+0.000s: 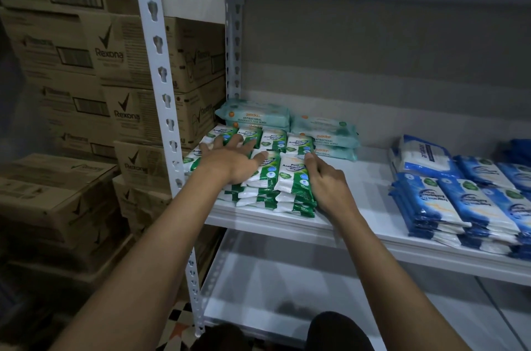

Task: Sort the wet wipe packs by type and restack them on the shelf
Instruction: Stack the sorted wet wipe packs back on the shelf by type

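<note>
Green-and-white pine antibacterial wipe packs (290, 178) lie stacked in rows at the left end of the white shelf (370, 201). My left hand (230, 159) rests flat on top of the stacks, fingers spread. My right hand (327, 182) presses against the right side of the front stack, its fingers curled along the packs' edge. Behind them stand pale teal Guardian antibacterial wipe packs (255, 115) in two piles. Blue-and-white wipe packs (465, 198) are stacked at the shelf's right end.
A perforated white upright (161, 69) stands left of my left arm. Brown Rexona cartons (86, 92) are piled to the left of the rack. A lower white shelf (287, 287) lies beneath. A bare strip of shelf separates the green and blue stacks.
</note>
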`<state>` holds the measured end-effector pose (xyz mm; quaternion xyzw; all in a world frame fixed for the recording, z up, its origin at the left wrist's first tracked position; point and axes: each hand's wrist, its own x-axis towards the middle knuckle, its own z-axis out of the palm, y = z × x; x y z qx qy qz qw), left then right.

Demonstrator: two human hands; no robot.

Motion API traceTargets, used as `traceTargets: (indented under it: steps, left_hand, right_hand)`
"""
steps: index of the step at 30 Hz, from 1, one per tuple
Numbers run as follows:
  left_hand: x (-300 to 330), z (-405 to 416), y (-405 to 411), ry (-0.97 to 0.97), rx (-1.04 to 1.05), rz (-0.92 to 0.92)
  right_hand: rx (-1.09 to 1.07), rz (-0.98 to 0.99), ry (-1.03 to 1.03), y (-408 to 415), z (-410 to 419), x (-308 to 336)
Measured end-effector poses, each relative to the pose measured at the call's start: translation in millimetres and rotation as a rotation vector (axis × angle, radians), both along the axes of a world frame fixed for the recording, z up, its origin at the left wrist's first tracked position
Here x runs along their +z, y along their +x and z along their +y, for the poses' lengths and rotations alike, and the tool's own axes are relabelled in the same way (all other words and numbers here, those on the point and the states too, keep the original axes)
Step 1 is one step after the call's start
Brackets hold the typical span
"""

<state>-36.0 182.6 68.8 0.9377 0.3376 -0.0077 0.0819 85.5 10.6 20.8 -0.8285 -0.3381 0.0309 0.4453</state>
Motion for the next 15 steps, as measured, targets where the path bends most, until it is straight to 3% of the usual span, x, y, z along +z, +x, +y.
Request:
traceTargets:
  steps: [4, 8, 15]
  left_hand:
    - [1.2, 1.9, 0.2, -0.012, -0.015, -0.001]
    - [9.0, 17.8, -0.2, -0.089, 0.023, -0.145]
    - [4.0, 27.0, 2.9, -0.058, 0.045, 0.07]
  right_hand:
    - [-0.034, -0.002, -0.031, -3.1, 1.1, 1.0]
    - [-0.023, 0.093, -0.037, -0.8, 1.6, 2.7]
    - [0.055, 0.305, 0.152, 8.9, 6.8, -5.8]
